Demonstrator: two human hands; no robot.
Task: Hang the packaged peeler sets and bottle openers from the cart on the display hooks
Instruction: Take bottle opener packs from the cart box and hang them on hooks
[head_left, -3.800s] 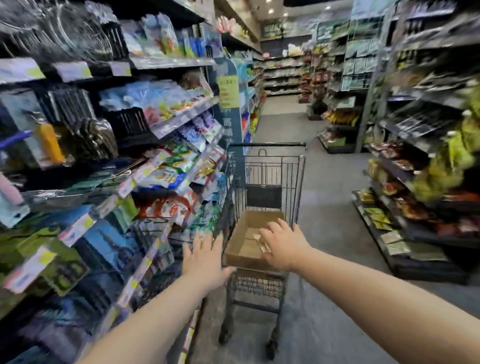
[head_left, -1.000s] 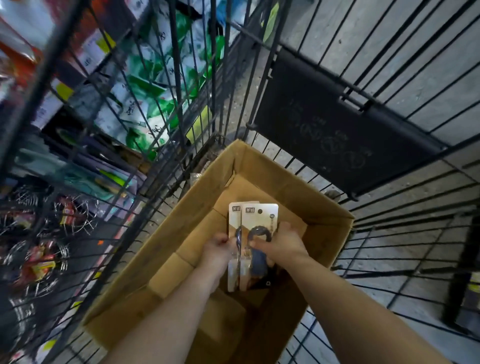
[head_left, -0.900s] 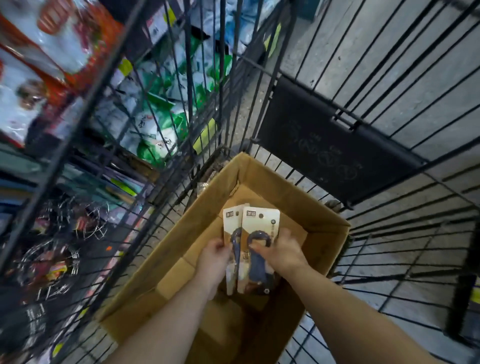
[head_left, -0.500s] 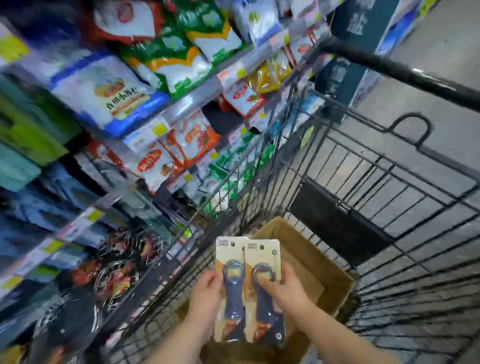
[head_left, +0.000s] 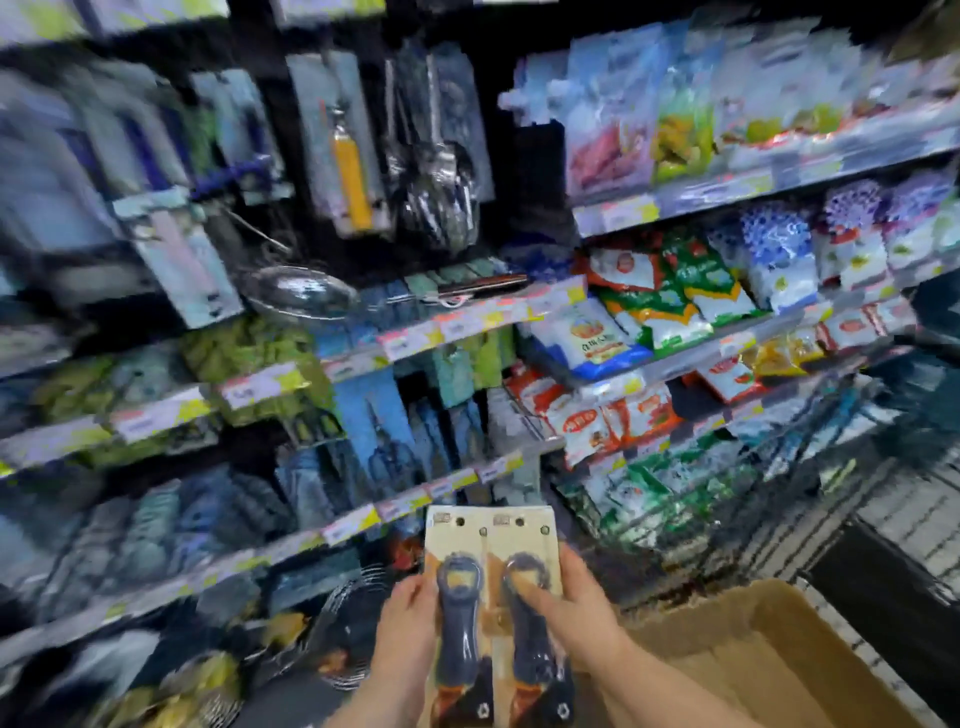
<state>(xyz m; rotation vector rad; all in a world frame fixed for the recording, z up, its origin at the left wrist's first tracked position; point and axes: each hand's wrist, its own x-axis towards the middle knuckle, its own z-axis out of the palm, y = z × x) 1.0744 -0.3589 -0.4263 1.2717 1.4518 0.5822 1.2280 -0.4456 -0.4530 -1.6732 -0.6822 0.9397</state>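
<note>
Your fingers (head_left: 422, 592) on the left hand (head_left: 408, 623) curl round the left edge of the left bottle opener pack (head_left: 460, 587), pinching the card. On the right hand (head_left: 582, 618) your thumb (head_left: 530, 597) lies across the front of the right bottle opener pack (head_left: 524, 543), and the other fingers wrap behind its right edge. You hold the two packs side by side, upright and facing you, low in the middle of the view; whether their inner edges touch or overlap is hard to tell. Each is a cream card carrying a dark blue opener, with small holes near the top edge.

Just right of your right forearm sits the open cardboard box (head_left: 769, 660). Beyond it is the wire side of the cart (head_left: 810, 499) with a black panel (head_left: 893, 592), all smeared by motion blur.

Past the packs stand the shelves (head_left: 498, 306), with yellow-and-white price tags (head_left: 410, 340) along their rails. Blue carded goods (head_left: 379, 426) hang above the packs. Higher up hang ladles and utensils (head_left: 436, 171), with a yellow handle (head_left: 353, 182) beside them. To the right, the shelves carry bags of food (head_left: 670, 296) in red, green and white
</note>
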